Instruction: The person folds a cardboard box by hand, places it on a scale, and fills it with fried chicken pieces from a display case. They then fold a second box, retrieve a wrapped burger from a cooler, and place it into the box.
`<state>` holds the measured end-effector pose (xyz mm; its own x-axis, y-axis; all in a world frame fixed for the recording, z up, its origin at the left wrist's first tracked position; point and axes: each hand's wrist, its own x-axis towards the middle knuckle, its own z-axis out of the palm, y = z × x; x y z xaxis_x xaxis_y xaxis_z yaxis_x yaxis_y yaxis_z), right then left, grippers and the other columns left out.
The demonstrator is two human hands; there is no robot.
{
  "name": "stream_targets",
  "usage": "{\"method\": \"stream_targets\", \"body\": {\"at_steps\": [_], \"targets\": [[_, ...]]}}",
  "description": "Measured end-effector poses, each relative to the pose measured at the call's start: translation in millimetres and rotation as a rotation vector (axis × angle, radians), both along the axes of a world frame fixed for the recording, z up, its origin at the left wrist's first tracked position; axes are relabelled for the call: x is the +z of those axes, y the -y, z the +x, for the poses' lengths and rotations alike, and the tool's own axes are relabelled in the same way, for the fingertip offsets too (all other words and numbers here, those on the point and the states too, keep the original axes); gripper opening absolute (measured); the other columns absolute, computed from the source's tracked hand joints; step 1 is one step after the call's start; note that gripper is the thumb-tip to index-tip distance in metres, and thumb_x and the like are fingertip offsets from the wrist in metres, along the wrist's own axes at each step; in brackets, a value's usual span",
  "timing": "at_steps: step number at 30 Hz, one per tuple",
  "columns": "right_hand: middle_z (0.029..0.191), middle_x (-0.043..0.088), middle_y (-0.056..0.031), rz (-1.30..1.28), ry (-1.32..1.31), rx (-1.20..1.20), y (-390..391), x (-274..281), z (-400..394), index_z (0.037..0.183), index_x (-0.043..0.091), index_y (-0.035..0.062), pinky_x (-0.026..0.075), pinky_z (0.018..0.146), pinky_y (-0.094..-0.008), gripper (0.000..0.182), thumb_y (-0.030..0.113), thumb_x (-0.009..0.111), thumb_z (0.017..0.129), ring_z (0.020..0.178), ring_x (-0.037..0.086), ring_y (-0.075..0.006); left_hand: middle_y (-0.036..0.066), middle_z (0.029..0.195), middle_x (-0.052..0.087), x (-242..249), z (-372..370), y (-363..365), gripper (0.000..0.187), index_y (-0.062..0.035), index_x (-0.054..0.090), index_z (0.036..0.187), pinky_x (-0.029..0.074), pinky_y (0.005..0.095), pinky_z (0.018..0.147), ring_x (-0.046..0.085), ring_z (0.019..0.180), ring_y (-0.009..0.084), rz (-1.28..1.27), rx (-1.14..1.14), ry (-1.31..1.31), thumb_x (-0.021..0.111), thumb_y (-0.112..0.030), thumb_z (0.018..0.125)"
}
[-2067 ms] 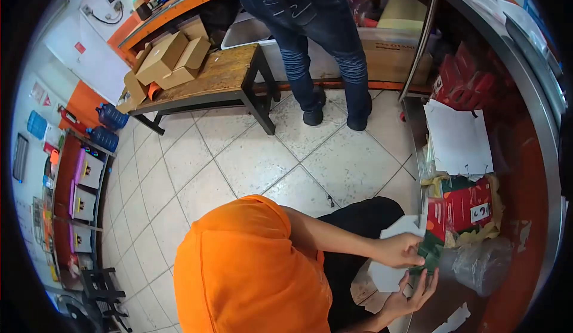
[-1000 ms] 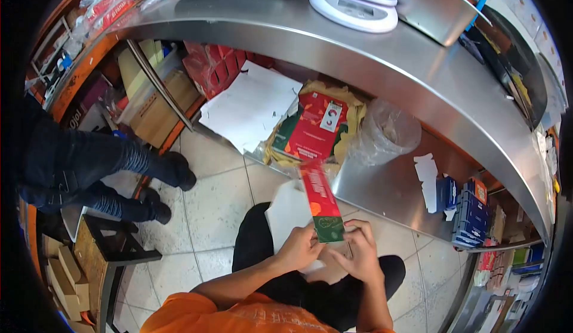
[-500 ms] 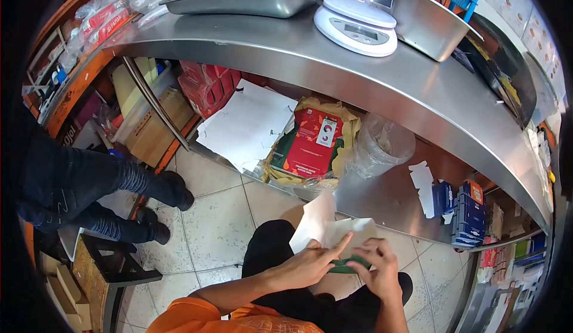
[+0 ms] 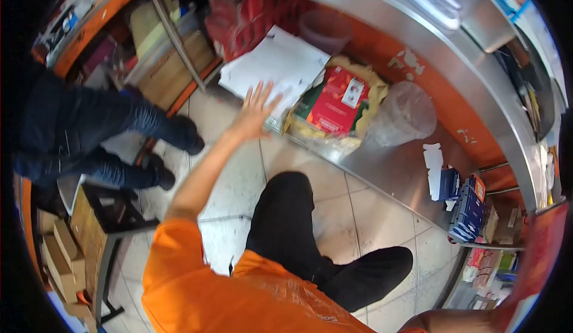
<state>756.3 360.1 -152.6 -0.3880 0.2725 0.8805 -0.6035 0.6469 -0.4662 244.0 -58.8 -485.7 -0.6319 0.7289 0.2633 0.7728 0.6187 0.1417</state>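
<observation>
My left hand (image 4: pixel 255 113) reaches forward with its fingers spread over the near edge of a stack of white sheets (image 4: pixel 271 64); whether it touches them I cannot tell. Right of the sheets lies a stack of red and green printed card (image 4: pixel 334 103) in crumpled yellowish paper. My right forearm (image 4: pixel 453 321) runs along the bottom right edge, and the hand itself cannot be seen. Beside that forearm a blurred red piece (image 4: pixel 540 255) stands at the right edge of the view.
A clear plastic bag (image 4: pixel 409 115) and blue boxes (image 4: pixel 468 207) are on the low metal shelf (image 4: pixel 382 181). The steel counter (image 4: pixel 477 64) curves above. At left are another person's legs (image 4: pixel 119 124) and a wooden stool (image 4: pixel 95 231).
Both hands were together over a folded white and green card above my lap. My left hand has moved forward left and opened; my right arm has swung right. The view has shifted.
</observation>
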Motion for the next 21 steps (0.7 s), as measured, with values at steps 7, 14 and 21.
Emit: {"method": "stream_targets", "body": {"at_steps": [7,14,21], "targets": [[0.098,0.062,-0.0227,0.396,0.256,-0.738,-52.3,40.9,-105.2,0.117,0.052,-0.0038,0.052,0.071,-0.0456,0.039,0.011,0.067,0.084,0.085,0.061,-0.0331,0.023,0.144,0.044,-41.6,-104.4,16.4,0.068,-0.0093,0.049,0.138,0.039,0.0425,0.108,0.047,0.129,0.0385,-0.228,-0.146,0.187,0.075,-0.022,0.077],[0.090,0.065,-0.0217,0.699,-0.069,-0.953,-53.7,-25.9,-150.0,0.118,0.050,-0.0080,0.052,0.059,-0.0334,0.050,0.032,0.066,0.093,0.071,0.064,-0.0233,0.024,0.112,0.064,-16.7,-123.8,27.1,0.039,-0.0034,0.058,0.125,0.049,0.0476,0.087,0.063,0.096,0.0407,-0.137,-0.172,0.329,0.060,-0.022,0.091],[0.098,0.064,-0.0062,0.185,0.459,-0.317,113.7,-230.3,-290.0,0.107,0.064,0.0020,0.049,0.080,-0.0285,0.019,0.014,0.063,0.092,0.088,0.060,-0.0159,0.027,0.089,0.061,19.1,-138.0,18.0,0.020,-0.0007,0.057,0.102,0.045,0.0505,0.072,0.059,0.087,0.0466,0.339,-0.092,-0.040,0.051,-0.019,0.097]]}}
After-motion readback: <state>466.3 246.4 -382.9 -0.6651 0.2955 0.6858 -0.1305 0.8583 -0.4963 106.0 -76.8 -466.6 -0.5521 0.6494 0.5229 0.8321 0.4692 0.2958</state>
